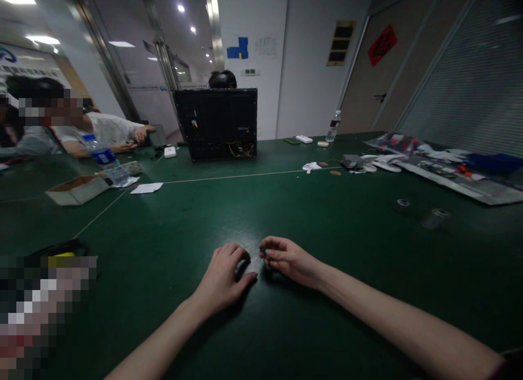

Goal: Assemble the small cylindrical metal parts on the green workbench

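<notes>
My left hand [225, 275] rests on the green table [286, 205] with its fingers curled down onto the surface; what lies under them is hidden. Just to its right, my right hand [286, 257] has its fingers pinched together on a tiny dark object [262, 253] that I cannot make out. The two hands are a few centimetres apart near the table's front middle.
A black open computer case [216, 124] stands at the back centre with a person behind it. A person sits at the far left near a water bottle [104, 159] and a cardboard box [77, 189]. Two small metal cylinders [435, 217] and a cluttered tray [449, 170] lie at the right.
</notes>
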A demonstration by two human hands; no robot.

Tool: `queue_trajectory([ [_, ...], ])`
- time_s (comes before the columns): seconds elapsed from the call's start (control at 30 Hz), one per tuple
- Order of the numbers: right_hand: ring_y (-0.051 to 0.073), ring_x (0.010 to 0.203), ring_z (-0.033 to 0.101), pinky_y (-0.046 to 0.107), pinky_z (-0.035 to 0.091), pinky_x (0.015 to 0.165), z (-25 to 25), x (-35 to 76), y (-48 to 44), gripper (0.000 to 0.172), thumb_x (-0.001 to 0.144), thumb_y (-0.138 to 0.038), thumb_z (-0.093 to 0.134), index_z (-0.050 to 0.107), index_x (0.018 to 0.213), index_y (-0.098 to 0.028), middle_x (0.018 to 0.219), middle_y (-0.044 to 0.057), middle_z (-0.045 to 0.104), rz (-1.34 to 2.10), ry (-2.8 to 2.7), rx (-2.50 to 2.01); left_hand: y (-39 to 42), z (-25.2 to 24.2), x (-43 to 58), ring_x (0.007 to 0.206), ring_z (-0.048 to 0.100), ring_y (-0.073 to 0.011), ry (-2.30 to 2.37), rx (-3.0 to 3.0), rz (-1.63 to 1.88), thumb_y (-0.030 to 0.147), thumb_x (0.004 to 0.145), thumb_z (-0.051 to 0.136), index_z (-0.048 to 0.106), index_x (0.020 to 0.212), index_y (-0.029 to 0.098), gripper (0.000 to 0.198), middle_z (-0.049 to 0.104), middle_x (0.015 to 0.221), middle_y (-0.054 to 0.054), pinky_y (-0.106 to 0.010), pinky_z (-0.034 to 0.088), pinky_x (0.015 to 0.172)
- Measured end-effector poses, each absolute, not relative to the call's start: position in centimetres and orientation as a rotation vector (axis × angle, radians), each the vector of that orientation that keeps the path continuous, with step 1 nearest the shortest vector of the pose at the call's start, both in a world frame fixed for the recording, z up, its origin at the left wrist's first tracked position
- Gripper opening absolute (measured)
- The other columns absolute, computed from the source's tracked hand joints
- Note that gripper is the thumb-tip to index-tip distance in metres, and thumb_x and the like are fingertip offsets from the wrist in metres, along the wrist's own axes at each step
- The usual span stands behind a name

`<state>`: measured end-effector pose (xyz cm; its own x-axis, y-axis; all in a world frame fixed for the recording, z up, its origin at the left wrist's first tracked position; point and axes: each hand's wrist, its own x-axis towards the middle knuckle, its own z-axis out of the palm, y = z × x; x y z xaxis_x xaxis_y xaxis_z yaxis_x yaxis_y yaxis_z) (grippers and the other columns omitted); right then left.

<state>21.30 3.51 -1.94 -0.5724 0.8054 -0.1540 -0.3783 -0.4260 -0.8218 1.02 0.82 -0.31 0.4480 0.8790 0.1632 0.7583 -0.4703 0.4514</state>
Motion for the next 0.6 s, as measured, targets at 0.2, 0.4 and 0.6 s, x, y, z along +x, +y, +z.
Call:
queue_trajectory([
  [0.2, 0.008, 0.069, 0.054, 0.024, 0.038, 0.067, -2.18, 21.40, 3.49, 0.033, 0.065, -0.020, 0.078, 0.063, 0.093, -0.013, 0.083, 0.002, 0.059, 2.038, -1.036, -0.693, 0.87, -0.34, 0.97, 0.097, 0.053, -0.0250, 1.392, 2.394, 0.540, 0.035, 0.080, 0.061, 0.058, 0.096, 0.022, 0.021, 0.058, 0.103, -0.006, -0.041, 0.041, 0.087],
  [0.4, 0.008, 0.067, 0.052, 0.024, 0.038, 0.067, -1.94, 21.36, 3.38, 0.029, 0.072, -0.028, 0.074, 0.063, 0.094, -0.013, 0.077, 0.000, 0.056, 2.060, -1.027, -0.719, 0.82, -0.33, 0.93, 0.096, 0.053, -0.0256, 1.400, 2.385, 0.545, 0.036, 0.080, 0.060, 0.059, 0.097, 0.022, 0.022, 0.059, 0.102, -0.007, -0.041, 0.042, 0.087],
  [0.6, 0.009, 0.064, 0.052, 0.025, 0.039, 0.064, -2.14, 21.06, 3.50, 0.030, 0.077, -0.036, 0.069, 0.063, 0.096, -0.013, 0.076, 0.002, 0.058, 2.057, -1.012, -0.704, 0.82, -0.28, 0.91, 0.095, 0.054, -0.0251, 1.394, 2.394, 0.558, 0.036, 0.080, 0.061, 0.059, 0.095, 0.021, 0.021, 0.059, 0.101, -0.006, -0.040, 0.042, 0.086],
])
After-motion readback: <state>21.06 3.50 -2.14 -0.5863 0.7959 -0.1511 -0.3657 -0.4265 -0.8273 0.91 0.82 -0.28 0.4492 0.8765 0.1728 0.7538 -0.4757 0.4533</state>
